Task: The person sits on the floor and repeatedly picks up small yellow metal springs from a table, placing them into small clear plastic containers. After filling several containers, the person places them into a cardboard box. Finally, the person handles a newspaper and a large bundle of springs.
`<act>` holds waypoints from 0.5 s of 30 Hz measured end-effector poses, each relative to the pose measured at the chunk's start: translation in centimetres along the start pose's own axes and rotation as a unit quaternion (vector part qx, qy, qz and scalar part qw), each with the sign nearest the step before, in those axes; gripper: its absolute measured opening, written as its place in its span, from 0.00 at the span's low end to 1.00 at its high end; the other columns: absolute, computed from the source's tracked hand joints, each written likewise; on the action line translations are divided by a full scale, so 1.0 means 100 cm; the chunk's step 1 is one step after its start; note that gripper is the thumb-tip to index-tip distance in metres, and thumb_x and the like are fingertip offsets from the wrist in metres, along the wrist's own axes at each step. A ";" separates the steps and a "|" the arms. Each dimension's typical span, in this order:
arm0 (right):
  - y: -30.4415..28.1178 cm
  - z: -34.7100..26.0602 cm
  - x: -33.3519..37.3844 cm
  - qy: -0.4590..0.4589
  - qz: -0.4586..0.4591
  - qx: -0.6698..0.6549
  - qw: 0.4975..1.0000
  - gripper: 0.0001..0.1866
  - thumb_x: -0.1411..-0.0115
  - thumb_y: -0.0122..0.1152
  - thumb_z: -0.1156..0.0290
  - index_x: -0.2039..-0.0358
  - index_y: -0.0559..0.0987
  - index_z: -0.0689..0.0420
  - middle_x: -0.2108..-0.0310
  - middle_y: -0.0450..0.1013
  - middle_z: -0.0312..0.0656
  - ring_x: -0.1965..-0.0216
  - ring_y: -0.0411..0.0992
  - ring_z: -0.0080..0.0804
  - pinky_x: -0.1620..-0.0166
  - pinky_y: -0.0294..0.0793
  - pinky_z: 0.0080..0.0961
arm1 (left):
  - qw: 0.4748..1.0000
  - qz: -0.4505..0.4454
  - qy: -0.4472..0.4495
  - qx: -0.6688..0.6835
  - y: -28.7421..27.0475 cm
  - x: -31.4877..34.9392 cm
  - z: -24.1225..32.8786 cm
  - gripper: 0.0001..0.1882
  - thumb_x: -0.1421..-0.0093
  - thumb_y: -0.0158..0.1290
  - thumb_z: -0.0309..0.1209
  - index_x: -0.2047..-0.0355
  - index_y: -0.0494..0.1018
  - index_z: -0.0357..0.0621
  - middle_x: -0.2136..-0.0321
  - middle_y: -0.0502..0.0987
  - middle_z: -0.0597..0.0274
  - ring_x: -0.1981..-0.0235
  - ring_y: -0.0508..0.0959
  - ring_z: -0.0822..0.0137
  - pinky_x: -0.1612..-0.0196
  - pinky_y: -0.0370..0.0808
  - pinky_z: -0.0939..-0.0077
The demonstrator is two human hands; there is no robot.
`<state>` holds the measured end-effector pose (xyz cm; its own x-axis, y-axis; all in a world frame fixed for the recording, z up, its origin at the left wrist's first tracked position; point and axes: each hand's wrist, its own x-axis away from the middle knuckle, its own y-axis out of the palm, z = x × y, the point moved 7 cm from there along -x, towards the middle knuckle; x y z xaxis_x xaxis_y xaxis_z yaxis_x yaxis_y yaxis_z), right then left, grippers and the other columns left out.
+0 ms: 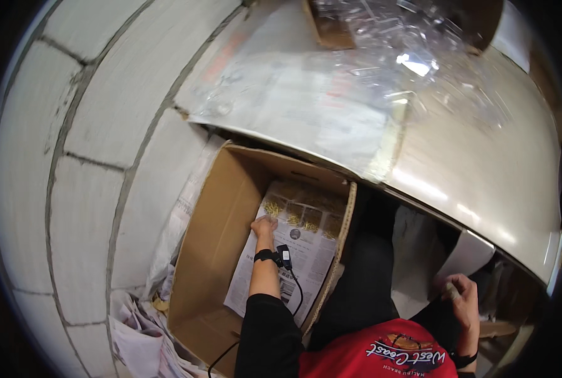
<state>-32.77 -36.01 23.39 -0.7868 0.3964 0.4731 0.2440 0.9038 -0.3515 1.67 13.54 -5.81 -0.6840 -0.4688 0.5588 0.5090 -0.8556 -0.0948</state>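
Observation:
Deep inside a cardboard box [205,252], my left hand [264,225] is closed, with its fingers curled at the near edge of a clear pack of small gold-coloured pieces [272,208]. Whatever lies in those fingers is hidden. More clear packs with gold pieces [310,218] stand in a row to its right, along the far side of the box. Printed newspaper [309,255] lies under and in front of them. By my right thigh, my right hand [462,297] has its fingers curled inward. Anything it holds is too small to make out.
Beyond the box stands a table [463,170] partly covered by a plastic sheet [281,101]. Many clear plastic packs [419,38] are heaped on it. Crumpled paper [142,334] lies left of the box, near a block wall [92,208]. A cable [300,293] runs from my left wrist.

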 end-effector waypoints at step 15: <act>-0.035 0.094 0.098 -0.053 -0.019 0.121 0.991 0.16 0.42 0.53 0.62 0.59 0.75 0.59 0.64 0.75 0.50 0.58 0.73 0.48 0.56 0.71 0.39 | 0.958 -0.195 0.049 -0.204 0.014 0.103 0.079 0.12 0.42 0.46 0.36 0.63 0.69 0.42 0.65 0.73 0.58 0.61 0.72 0.62 0.61 0.67 0.68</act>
<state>-46.61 -36.77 21.66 -0.8515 0.3318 0.4061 0.0796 0.8472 -0.5253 -0.50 9.25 6.29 -0.8364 -0.0975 0.5393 -0.0281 -0.9751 -0.2198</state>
